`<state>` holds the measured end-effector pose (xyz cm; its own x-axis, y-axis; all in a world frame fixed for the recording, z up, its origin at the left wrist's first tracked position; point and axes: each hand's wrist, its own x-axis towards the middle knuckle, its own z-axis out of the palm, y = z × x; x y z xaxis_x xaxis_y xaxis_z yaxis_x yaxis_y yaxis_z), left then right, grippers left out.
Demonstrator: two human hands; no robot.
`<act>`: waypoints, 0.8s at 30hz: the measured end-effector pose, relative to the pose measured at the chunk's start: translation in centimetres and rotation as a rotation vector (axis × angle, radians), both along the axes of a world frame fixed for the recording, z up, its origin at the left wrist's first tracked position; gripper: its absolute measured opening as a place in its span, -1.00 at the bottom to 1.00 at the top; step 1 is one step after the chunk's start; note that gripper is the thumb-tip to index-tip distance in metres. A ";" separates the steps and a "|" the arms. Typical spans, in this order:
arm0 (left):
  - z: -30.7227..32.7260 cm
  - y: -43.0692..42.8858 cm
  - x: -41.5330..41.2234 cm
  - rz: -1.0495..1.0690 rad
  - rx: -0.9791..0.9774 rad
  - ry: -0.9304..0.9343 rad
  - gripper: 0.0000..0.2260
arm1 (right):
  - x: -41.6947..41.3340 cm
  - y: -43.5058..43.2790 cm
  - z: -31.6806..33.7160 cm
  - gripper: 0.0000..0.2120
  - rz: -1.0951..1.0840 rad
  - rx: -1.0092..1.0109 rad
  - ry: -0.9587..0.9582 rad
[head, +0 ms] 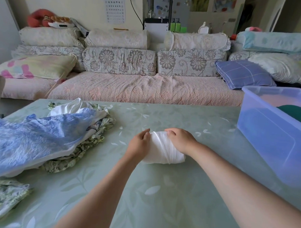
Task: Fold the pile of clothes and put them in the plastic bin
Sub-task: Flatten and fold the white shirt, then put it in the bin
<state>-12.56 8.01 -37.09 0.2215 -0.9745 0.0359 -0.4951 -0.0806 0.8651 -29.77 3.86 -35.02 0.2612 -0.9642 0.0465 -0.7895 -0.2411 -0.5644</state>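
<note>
On the pale green leafy table [160, 197], the left hand [139, 145] and right hand [180, 141] hold a folded white ribbed cloth [163, 153] between the messy clothes pile [41, 136] and the blue plastic bin [265, 141].

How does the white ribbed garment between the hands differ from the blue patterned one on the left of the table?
The white ribbed garment is folded into a compact bundle; the blue patterned garment lies spread out and crumpled. The white one is held by the left hand and right hand; the blue one is untouched, draped over other clothes. Both are on the table.
</note>
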 end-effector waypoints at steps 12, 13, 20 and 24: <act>-1.5 1.2 0.4 0.260 -0.029 -0.290 -0.67 | -0.9 -0.2 -1.3 -0.56 -0.020 0.022 -0.046; -1.8 1.4 0.5 0.253 0.009 -0.315 -0.68 | -0.9 -0.2 -1.3 -0.57 -0.023 0.027 -0.056; -0.9 2.1 1.4 0.201 -0.240 -0.591 -0.66 | -0.8 0.7 -1.0 -0.61 0.005 -0.043 -0.037; -0.7 2.5 1.6 -0.293 -0.615 -0.685 -0.56 | -0.9 1.0 -1.1 -0.67 -0.089 -0.283 0.045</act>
<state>-10.97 10.55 -37.76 -0.2862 -0.7552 0.5898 -0.8363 0.4972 0.2309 -30.62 4.83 -36.15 0.1843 -0.9337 0.3069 -0.8371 -0.3127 -0.4488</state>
